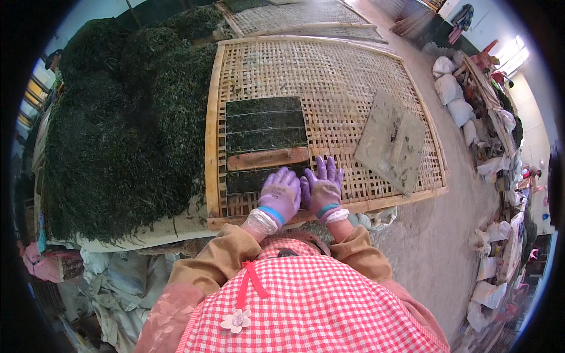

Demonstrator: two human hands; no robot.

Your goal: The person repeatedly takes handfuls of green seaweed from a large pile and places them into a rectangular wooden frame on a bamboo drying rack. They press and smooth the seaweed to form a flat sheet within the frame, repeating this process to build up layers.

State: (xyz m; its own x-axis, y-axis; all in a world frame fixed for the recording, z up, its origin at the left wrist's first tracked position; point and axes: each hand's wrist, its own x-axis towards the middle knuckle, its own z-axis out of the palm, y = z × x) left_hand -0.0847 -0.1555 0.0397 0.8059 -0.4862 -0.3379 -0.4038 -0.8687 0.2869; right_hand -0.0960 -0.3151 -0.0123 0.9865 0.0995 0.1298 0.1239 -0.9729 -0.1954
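Both my hands wear purple coated gloves with blue cuffs. My left hand (279, 194) lies flat, fingers extended, over the lower right part of a rectangular layer of dark green plant material (265, 132), split into strips by thin pale lines. Beside it, my right hand (324, 187) spreads its fingers at the layer's lower right corner, over the woven bamboo tray (335, 79). What lies under the palms is hidden. A reddish-brown bar (268, 158) rests across the layer, just beyond my left fingertips. On the tray's right side lies a grey flat board (392, 141) with dark scraps on it.
A large heap of dark green stringy plant material (128, 128) rises to the left of the tray. Another wood-framed woven tray (304, 17) lies beyond. Concrete floor (441, 238) runs along the right, with white sacks (461, 110) past it. More sacks (128, 278) are at lower left.
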